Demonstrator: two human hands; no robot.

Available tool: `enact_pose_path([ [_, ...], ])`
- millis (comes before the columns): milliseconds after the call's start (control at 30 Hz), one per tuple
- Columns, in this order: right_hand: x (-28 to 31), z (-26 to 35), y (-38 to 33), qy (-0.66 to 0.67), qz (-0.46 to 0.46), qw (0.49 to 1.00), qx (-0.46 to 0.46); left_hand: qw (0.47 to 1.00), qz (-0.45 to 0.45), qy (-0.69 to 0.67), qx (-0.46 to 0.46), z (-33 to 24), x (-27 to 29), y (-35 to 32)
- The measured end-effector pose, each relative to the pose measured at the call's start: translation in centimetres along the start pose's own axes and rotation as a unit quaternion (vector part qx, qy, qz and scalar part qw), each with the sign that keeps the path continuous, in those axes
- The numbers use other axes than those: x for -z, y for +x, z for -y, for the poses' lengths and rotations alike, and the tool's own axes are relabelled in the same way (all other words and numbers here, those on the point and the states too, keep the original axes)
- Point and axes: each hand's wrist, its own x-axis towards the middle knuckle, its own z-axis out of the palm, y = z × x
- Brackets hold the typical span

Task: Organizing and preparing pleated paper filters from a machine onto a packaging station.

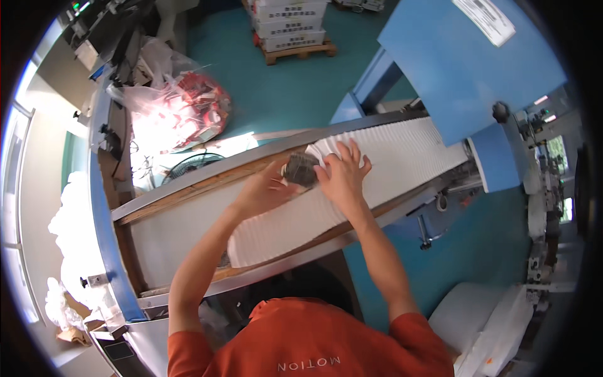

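Observation:
A dark grey block with a pale wrapping or edge sits between my two hands on the long trough of the machine. My left hand cups the block's left end, thumb above and fingers along its lower side. Spread and bent, the fingers of my right hand rest on a long row of white, thin, ridged pieces, packed upright side by side. The right thumb is close to the block's right edge. More of the white row runs along the near side, below the block.
Metal rails border the trough. A blue machine housing stands at its right end. Beyond the far rail lies a clear plastic bag of red and white scraps. White boxes are stacked on a wooden pallet farther back.

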Motion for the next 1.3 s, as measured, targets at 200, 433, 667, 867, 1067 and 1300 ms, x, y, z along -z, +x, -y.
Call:
enact_pose_path([
  [200, 3.2, -11.6, -6.1, 0.039, -0.257, 0.964, -0.054, 0.969, -0.172, 0.174, -0.035, 0.7, 1.9, -16.5],
  [433, 2.6, -15.7, -7.1, 0.013, -0.237, 0.969, -0.074, 0.916, -0.377, 0.112, 0.083, 7.3, -2.3, -20.6],
  [667, 2.1, -16.3, -7.9, 0.041, -0.286, 0.957, -0.032, 0.849, -0.389, -0.332, 0.131, 9.8, -3.3, -18.3],
  [867, 4.4, -15.9, -7.0, -0.023, -0.183, 0.982, -0.036, 0.911, -0.326, -0.108, 0.231, 6.4, -1.8, -18.5],
  [1067, 1.0, -10.3, -9.4, 0.342, -0.014, 0.939, -0.034, 0.901, -0.376, -0.033, 0.214, 8.3, 0.2, -22.1],
  [1300, -0.6, -4.6, -7.3, 0.392, 0.097, 0.915, -0.001, 0.929, -0.310, -0.129, 0.158, 7.6, 1.2, -20.8],
])
